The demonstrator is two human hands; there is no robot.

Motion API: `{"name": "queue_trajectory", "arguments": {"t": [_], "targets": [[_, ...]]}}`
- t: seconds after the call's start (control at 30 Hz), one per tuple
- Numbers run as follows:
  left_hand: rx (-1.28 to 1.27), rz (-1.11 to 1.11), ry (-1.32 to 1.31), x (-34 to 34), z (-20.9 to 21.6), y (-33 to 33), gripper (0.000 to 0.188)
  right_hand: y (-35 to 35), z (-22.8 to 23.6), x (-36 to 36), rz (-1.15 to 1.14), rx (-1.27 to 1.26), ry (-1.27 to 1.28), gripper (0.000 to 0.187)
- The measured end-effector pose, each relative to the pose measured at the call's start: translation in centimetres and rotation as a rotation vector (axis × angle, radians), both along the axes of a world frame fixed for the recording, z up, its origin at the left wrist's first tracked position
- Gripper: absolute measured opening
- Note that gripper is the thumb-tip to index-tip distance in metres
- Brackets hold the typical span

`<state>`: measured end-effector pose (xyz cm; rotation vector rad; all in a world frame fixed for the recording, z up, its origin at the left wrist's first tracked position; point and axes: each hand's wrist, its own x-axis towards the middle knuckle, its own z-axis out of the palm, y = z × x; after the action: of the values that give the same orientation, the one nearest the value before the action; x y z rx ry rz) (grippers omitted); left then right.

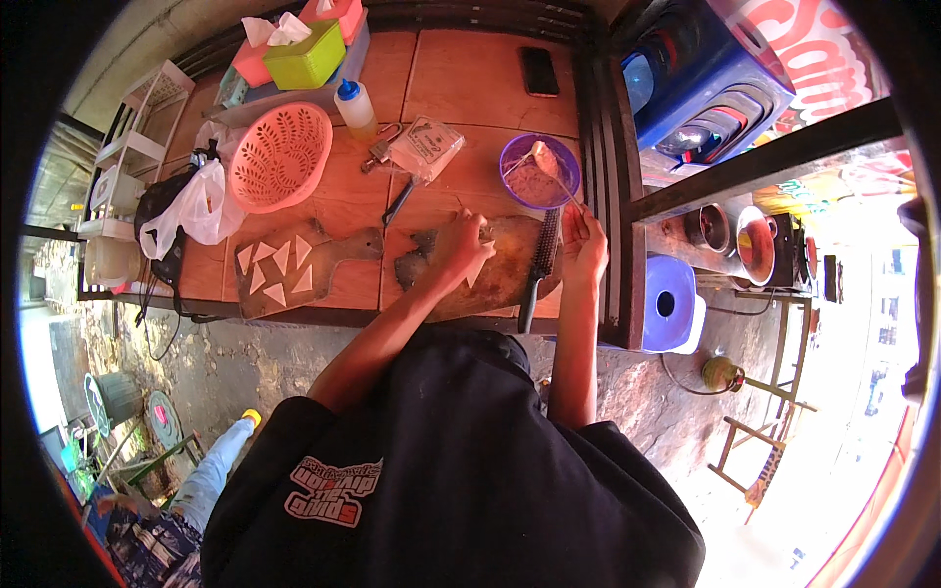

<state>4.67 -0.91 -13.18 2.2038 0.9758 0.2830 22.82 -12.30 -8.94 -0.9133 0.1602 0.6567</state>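
My left hand (463, 249) is closed, its fingers pinched around a pale triangular piece of food (472, 271) above a worn wooden cutting board (510, 269). In my right hand (585, 241) is the thin handle of a spoon (561, 176). Its bowl end carries pinkish paste over a purple bowl (505, 184), which holds more of that paste. Between my right hand and the board lies a knife (544, 250) with a dark, perforated blade, handle toward me. Several pale triangles (281, 257) rest on a second board (328, 252) to the left.
Beyond the boards are a pink basket (282, 157), a squeeze bottle (355, 106), a plastic packet (427, 147), a black-handled tool (400, 199) and a phone (538, 72). A dark slatted rail (603, 176) borders the right side. Another person's leg (216, 461) shows at lower left.
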Motion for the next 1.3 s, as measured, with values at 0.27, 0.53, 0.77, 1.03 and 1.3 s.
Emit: {"name": "queue_trajectory", "arguments": {"t": [0.27, 0.53, 0.77, 1.03, 1.3], "targets": [[-0.133, -0.135, 0.170, -0.2, -0.2, 0.7, 0.043, 0.1, 4.5, -0.8, 0.191, -0.085, -0.206, 0.033], [0.133, -0.090, -0.122, -0.1, -4.1, -0.5, 0.033, 0.5, 8.1, -1.0, 0.354, -0.208, -0.460, 0.029], [-0.269, -0.194, 0.109, -0.1, -2.1, 1.2, 0.029, 1.1, 13.5, -0.4, 0.332, -0.285, -0.615, 0.032], [-0.108, -0.211, 0.027, -1.3, -0.8, -0.1, 0.018, 1.0, 18.5, -0.1, 0.296, -0.237, -0.684, 0.030], [-0.760, 0.104, -0.577, -2.3, -1.5, 5.6, 0.024, -0.2, 13.3, -2.6, 0.238, -0.430, -0.597, 0.029]]}}
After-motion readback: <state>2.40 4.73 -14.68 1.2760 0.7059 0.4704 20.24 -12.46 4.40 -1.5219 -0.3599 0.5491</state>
